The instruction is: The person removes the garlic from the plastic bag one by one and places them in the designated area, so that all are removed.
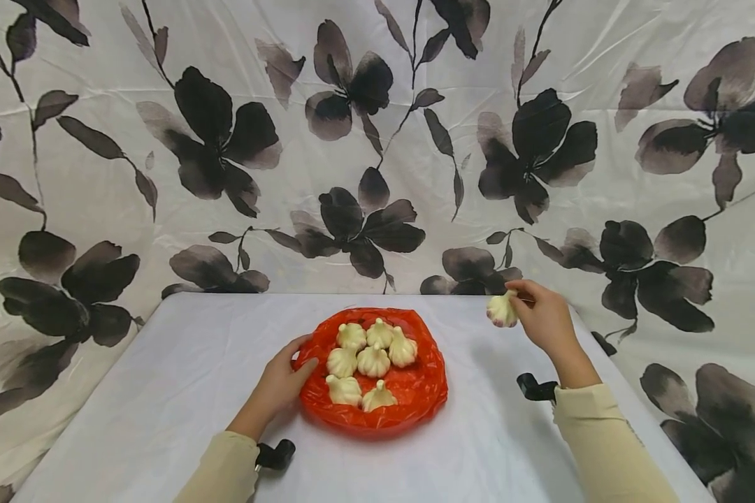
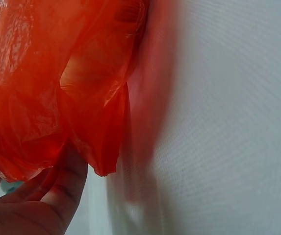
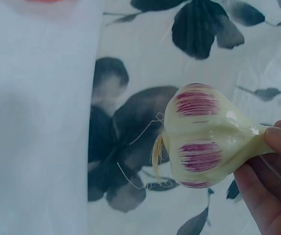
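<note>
A round red plastic bag [image 1: 415, 397], its rim turned down, sits on the white table with several pale garlic bulbs [image 1: 374, 361] inside. My left hand [image 1: 279, 385] grips the bag's left rim, thumb over the edge; in the left wrist view, its fingers pass beneath the red plastic [image 2: 32, 83]. Off to the right, above the table's far right part, my right hand [image 1: 546, 323] pinches one garlic bulb [image 3: 199, 134] by its stem. That bulb has purple streaks and stringy roots, which point away from the fingers in the right wrist view.
The white table [image 1: 157, 391] extends on both sides of the bag. Behind it hangs a pale cloth [image 1: 440, 195] printed with dark flowers. A black wrist camera [image 1: 535, 388] juts from the right sleeve, and another black camera [image 1: 277, 455] from the left.
</note>
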### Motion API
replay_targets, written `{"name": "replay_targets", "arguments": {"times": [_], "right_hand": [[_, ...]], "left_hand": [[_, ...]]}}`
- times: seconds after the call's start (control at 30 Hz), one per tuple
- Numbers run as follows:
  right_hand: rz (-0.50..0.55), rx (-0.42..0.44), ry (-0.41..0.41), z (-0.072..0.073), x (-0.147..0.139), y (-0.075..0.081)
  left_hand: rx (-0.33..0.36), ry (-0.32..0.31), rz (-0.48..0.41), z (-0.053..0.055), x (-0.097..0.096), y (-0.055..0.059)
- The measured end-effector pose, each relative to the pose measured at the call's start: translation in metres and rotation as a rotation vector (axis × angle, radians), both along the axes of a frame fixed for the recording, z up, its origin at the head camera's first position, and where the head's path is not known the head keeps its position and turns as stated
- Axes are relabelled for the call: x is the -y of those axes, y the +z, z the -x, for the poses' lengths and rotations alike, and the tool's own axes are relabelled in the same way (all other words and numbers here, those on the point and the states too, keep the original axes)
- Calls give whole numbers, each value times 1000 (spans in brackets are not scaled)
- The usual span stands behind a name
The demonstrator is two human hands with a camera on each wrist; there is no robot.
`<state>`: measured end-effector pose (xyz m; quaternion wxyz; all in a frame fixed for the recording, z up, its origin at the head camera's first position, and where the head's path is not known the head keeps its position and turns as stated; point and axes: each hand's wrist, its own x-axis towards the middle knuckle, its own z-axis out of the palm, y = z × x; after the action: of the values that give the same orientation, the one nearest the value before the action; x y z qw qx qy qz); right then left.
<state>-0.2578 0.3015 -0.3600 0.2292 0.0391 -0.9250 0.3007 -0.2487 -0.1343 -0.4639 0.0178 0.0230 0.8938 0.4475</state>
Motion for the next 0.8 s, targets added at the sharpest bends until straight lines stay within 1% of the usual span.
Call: {"name": "replay_targets", "arguments": {"times": [0.2, 0.33, 0.53, 0.67, 0.8], "right_hand": [[-13, 26, -52, 2, -19, -11], [-5, 42, -67, 4, -30, -19], [-1, 53, -77, 7, -42, -30], [-14, 50, -113, 8, -50, -36], [-3, 66, -143, 7, -58, -44]], "left_hand": [[14, 1, 1, 2, 0, 0], [19, -1, 6, 4, 0, -1], [20, -5, 5, 3, 0, -2], [18, -6, 8, 3, 0, -2], [18, -4, 4, 2, 1, -1]]}}
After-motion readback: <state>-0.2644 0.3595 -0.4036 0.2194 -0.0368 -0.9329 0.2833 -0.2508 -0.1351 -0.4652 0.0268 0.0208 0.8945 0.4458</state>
